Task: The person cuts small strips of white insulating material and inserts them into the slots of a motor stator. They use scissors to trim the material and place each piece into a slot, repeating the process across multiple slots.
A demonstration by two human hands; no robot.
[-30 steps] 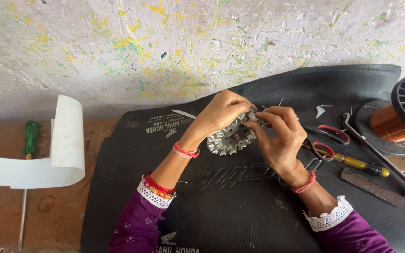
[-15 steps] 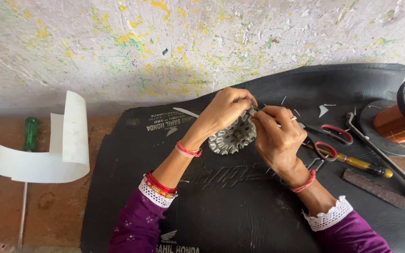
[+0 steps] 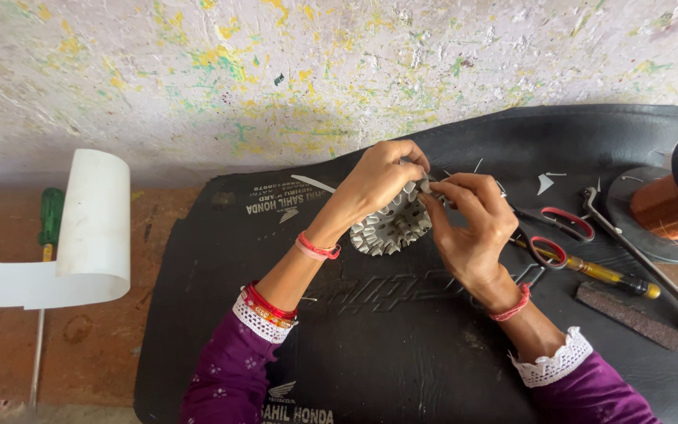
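A round grey metal core with toothed slots around its rim (image 3: 390, 228) is tilted up off a black rubber mat (image 3: 221, 330). My left hand (image 3: 378, 180) grips its upper edge from above. My right hand (image 3: 468, 224) is at the core's right rim, with thumb and fingers pinched on a small pale piece at one of the slots. Both wrists wear red bangles and purple sleeves with white lace cuffs.
Red-handled scissors (image 3: 563, 228), a yellow-handled screwdriver (image 3: 606, 275), a bent metal rod (image 3: 641, 255), a dark rough block (image 3: 629, 314) and a copper wire spool (image 3: 672, 204) lie to the right. A curled white sheet (image 3: 80, 235) and a green-handled screwdriver (image 3: 50, 216) lie left. A paint-speckled wall stands behind.
The core has been tipped up a little more and my hands have closed in tighter at its upper right rim. The view has shifted slightly.
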